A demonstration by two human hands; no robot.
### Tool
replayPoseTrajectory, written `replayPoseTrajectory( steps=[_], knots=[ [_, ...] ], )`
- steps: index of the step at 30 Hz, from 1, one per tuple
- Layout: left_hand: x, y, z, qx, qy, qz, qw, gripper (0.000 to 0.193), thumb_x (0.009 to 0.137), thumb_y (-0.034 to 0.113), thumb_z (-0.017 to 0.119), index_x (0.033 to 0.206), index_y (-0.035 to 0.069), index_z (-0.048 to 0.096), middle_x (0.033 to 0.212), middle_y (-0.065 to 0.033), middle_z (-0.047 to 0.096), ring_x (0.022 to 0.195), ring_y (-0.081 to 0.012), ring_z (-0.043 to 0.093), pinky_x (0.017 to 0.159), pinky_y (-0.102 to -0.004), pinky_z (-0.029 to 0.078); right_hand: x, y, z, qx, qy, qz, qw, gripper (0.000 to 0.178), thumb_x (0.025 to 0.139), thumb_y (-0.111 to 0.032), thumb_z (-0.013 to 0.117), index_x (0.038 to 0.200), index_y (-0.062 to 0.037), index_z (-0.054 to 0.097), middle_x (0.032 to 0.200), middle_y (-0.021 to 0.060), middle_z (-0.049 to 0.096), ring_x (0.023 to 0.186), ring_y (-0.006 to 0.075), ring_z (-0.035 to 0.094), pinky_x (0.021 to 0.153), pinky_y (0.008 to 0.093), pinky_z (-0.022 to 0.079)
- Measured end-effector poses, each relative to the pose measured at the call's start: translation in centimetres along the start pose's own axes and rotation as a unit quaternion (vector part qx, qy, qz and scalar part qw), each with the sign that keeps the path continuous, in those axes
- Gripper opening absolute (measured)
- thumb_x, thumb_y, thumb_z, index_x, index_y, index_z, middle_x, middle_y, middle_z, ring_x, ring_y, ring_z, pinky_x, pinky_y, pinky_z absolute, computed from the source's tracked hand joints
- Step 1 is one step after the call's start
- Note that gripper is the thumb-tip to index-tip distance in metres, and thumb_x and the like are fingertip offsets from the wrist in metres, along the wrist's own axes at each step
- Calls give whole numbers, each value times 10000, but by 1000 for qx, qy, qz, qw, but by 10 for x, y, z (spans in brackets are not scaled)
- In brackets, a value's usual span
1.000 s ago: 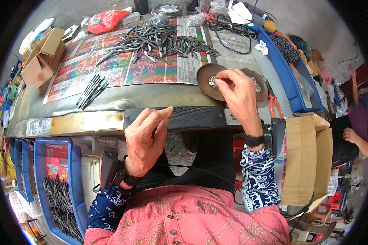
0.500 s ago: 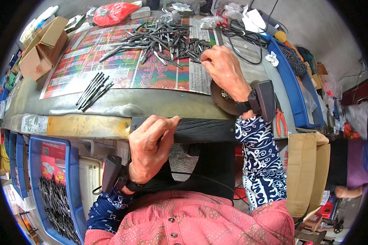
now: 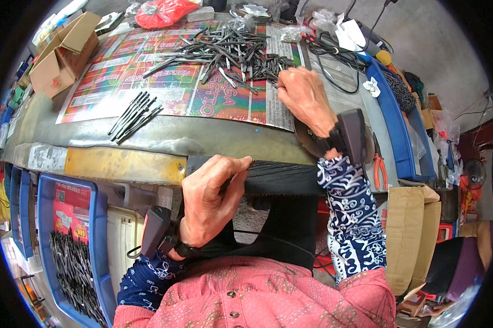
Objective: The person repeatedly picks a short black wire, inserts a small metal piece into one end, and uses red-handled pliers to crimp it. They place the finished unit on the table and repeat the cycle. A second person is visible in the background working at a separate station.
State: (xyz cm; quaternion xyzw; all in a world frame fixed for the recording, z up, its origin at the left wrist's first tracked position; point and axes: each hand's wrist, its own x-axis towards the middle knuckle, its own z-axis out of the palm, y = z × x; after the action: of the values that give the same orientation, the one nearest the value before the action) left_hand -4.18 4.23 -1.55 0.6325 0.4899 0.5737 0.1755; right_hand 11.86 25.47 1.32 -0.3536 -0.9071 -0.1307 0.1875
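Observation:
My left hand (image 3: 212,199) is at the near edge of the workbench (image 3: 203,134), beside a dark strip (image 3: 285,174) fixed there. Its thumb and forefinger are pressed together; anything between them is too small to make out. My right hand (image 3: 306,97) hovers by the right end of a heap of thin black sticks (image 3: 233,52), its fingers curled inward. What those fingers hold, if anything, is hidden. The heap lies on a colourful printed sheet (image 3: 142,90). Several similar black sticks (image 3: 134,117) lie side by side at the sheet's near left edge.
Pliers with red handles (image 3: 380,169) and a round brown dish (image 3: 306,136) lie near my right forearm. Cables (image 3: 334,63) and a blue tray (image 3: 399,128) are beyond. A blue bin (image 3: 99,240) holding more black sticks stands lower left. An open cardboard box (image 3: 66,63) sits far left.
The whole view has shifted slightly, so the bench appears further right. My hands keep nearly the same poses. At the far right, another person's arm has changed position.

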Motion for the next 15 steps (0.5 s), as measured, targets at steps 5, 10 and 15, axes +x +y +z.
replayPoseTrajectory(
  steps=[5, 10, 15],
  knots=[
    [-3, 3, 2, -109, 33, -77, 991, 173, 815, -98, 629, 969, -22, 654, 814, -112, 682, 709, -131, 661, 642, -231, 497, -39, -39, -50, 226, 15, 20, 974, 127, 816, -83, 604, 877, 28, 614, 809, 175, 668, 724, 330, 661, 639, 387, 505],
    [-9, 13, -1, -167, 10, -168, 971, 154, 880, -45, 634, 1032, -23, 634, 829, -10, 658, 749, -37, 592, 661, -190, 466, -90, -81, -77, 336, 44, 50, 940, 117, 806, 3, 643, 921, 27, 636, 800, 128, 659, 717, 208, 662, 658, 303, 514],
    [-15, 25, 7, -210, 3, -166, 964, 161, 878, -24, 665, 1036, -18, 633, 837, 31, 613, 712, -6, 503, 624, -173, 429, -121, -106, -83, 366, 68, 31, 927, 155, 779, 47, 663, 928, 16, 637, 835, 106, 653, 743, 210, 655, 665, 304, 520]
  ],
)
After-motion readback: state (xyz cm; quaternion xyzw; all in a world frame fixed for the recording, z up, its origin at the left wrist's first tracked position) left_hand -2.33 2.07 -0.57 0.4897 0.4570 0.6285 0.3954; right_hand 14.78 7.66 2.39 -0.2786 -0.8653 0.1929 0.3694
